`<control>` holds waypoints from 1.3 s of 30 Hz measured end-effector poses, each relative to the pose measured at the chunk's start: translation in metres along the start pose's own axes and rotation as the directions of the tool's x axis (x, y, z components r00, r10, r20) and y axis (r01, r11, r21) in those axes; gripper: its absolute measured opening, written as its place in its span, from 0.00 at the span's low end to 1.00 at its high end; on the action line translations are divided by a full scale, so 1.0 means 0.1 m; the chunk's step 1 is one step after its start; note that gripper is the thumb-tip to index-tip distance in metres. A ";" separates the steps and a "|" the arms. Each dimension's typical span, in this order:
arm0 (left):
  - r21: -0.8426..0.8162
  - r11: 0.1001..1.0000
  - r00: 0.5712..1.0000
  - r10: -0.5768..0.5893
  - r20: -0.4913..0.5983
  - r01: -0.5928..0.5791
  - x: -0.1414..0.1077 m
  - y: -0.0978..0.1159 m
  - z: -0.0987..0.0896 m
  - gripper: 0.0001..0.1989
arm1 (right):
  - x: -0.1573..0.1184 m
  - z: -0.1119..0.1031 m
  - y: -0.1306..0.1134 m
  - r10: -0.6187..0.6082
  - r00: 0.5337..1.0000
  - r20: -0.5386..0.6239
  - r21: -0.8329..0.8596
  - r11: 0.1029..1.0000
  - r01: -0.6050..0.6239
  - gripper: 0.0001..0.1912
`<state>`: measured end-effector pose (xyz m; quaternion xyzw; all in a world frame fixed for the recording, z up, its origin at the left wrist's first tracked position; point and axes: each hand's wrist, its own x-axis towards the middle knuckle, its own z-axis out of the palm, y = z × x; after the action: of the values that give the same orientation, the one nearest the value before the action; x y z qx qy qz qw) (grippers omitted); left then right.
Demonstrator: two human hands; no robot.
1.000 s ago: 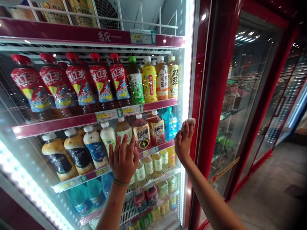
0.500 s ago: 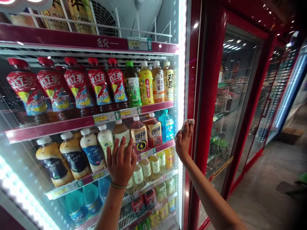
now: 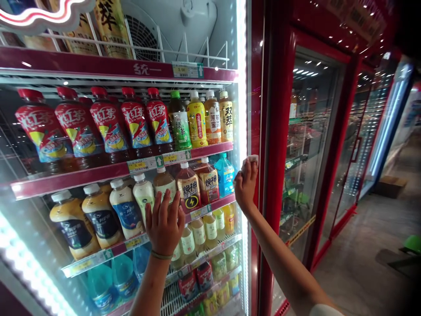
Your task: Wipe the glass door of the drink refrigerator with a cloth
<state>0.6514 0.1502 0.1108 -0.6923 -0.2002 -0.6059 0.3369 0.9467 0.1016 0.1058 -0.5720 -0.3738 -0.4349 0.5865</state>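
Note:
My left hand (image 3: 165, 226) is raised with its fingers stretched out and holds nothing. It is in front of the middle shelf, partly hiding a pale-labelled bottle (image 3: 164, 182), and seems to lie against the door glass. At the right edge of the drinks fridge, my right hand (image 3: 246, 186) has its fingers closed on a whitish cloth (image 3: 254, 159). Only part of that cloth shows above the fingers. It is against the door by the bright light strip (image 3: 242, 109). A blue bottle (image 3: 225, 175) stands just left of this hand, inside the fridge.
Red-capped tea bottles (image 3: 108, 125) line the upper shelf; milky drinks (image 3: 126, 210) stand below on the left. More red-framed glass fridges (image 3: 315, 131) run off to the right. A cardboard box (image 3: 390, 186) and a green stool (image 3: 412, 243) are on the floor.
The view has turned slightly right and tilted up. My right hand with the cloth appears slightly higher along the door edge. My left hand has kept its place over the middle shelf.

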 end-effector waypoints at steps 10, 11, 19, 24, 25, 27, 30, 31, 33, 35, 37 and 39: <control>0.053 0.997 0.999 0.049 -0.007 -0.048 0.03 0.00 -0.02 0.34 | 0.09 -0.01 -0.14 -0.312 0.940 0.138 0.075 0.950 0.305 0.37; 0.052 0.997 0.999 0.049 -0.007 -0.049 0.03 0.00 -0.02 0.34 | 0.18 0.00 -0.04 -0.184 0.978 0.094 0.058 0.982 0.179 0.36; 0.059 0.997 0.999 0.052 -0.007 -0.051 0.04 0.00 -0.03 0.34 | 0.10 0.06 -0.62 -0.444 0.879 0.174 0.123 0.895 0.428 0.41; 0.064 0.996 0.998 0.057 -0.015 -0.056 0.04 0.00 -0.03 0.31 | 0.31 -0.03 -0.12 -0.192 0.970 0.150 0.026 0.981 0.191 0.38; 0.062 0.997 0.998 0.056 -0.015 -0.055 0.04 0.00 -0.03 0.30 | 0.37 -0.01 -0.07 -0.082 0.992 0.096 0.014 0.997 0.081 0.37; 0.055 0.997 0.999 0.051 -0.011 -0.050 0.04 0.01 -0.03 0.29 | 0.38 0.04 -0.15 0.002 0.999 0.044 0.026 1.000 -0.003 0.37; 0.055 0.997 0.999 0.051 -0.001 -0.051 0.06 0.02 -0.05 0.28 | 0.19 0.09 -0.53 -0.232 0.961 0.153 0.076 0.972 0.223 0.41; 0.057 0.997 0.999 0.053 0.007 -0.053 0.06 0.02 -0.06 0.27 | 0.12 0.08 -0.62 -0.351 0.915 0.200 0.110 0.936 0.335 0.42; 0.060 0.996 0.997 0.060 0.046 -0.062 0.08 0.00 -0.12 0.27 | 0.06 0.05 -0.70 -0.504 0.830 0.240 0.169 0.864 0.475 0.44; 0.060 0.995 0.993 0.068 0.094 -0.074 0.09 -0.04 -0.20 0.27 | 0.13 0.03 -0.65 -0.453 0.868 0.202 0.158 0.890 0.428 0.43; 0.073 0.995 0.992 0.060 0.109 -0.068 0.11 -0.11 -0.29 0.27 | 0.25 0.06 -0.64 -0.267 0.957 0.115 0.112 0.961 0.255 0.41; 0.105 0.994 0.996 0.034 0.086 -0.043 0.13 -0.20 -0.37 0.28 | 0.31 0.11 -0.78 -0.161 0.985 0.068 0.094 0.984 0.154 0.41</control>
<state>0.6137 0.1360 0.1293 -0.7018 -0.2332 -0.5581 0.3764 0.8849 0.1128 0.1623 -0.5299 -0.4586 -0.4413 0.5605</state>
